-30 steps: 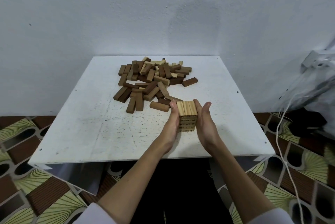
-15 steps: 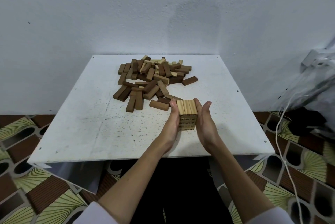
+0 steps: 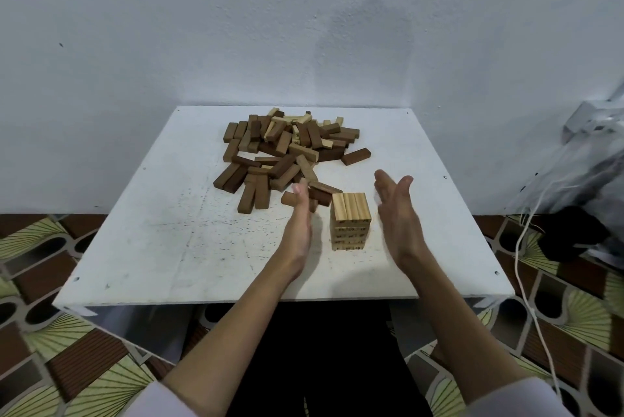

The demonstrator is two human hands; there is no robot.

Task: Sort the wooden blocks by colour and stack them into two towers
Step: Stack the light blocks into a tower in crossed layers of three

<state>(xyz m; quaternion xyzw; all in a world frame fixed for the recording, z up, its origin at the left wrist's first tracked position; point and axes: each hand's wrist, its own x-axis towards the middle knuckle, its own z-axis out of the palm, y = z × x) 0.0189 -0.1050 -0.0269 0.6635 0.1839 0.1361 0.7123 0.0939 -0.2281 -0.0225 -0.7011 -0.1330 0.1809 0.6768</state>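
Note:
A short tower of light wooden blocks (image 3: pixel 351 222) stands on the white table (image 3: pixel 169 241), several layers high, three blocks across on top. My left hand (image 3: pixel 300 224) is flat and upright a little to the tower's left, fingers straight, touching nothing. My right hand (image 3: pixel 398 214) is held the same way to the tower's right, apart from it. Behind them lies a loose pile of blocks (image 3: pixel 287 153), mostly dark brown with a few light ones at the back.
A single dark block (image 3: pixel 355 156) lies apart at the pile's right. The table backs onto a white wall. To the right, off the table, are a plastic bag (image 3: pixel 580 173) and a white cable (image 3: pixel 526 281) over a patterned floor.
Both hands were pressed flat against the tower's sides; now they have drawn apart, left hand to the left, right hand to the right. The tower stands free.

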